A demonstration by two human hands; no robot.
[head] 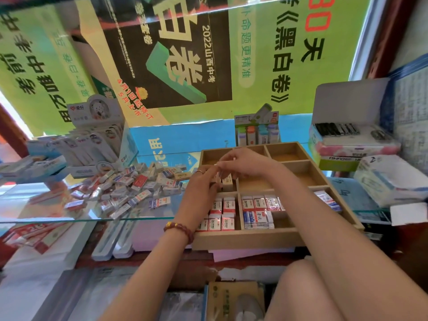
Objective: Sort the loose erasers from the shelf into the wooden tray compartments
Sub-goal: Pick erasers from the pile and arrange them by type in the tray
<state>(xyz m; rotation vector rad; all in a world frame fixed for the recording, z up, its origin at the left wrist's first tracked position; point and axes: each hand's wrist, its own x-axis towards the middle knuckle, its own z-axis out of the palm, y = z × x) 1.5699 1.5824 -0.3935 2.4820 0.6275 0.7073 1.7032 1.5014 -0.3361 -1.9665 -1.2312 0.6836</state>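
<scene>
My left hand (201,188) and right hand (240,163) overlap above the tray (243,239); their grip I cannot tell. Erasers (129,188) crowd the shelf (46,205) alongside

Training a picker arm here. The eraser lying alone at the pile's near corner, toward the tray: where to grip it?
Probably pinch the eraser across its long sides, from above: it lies flat on the glass shelf, and both long sides look clear of neighbours.
</scene>
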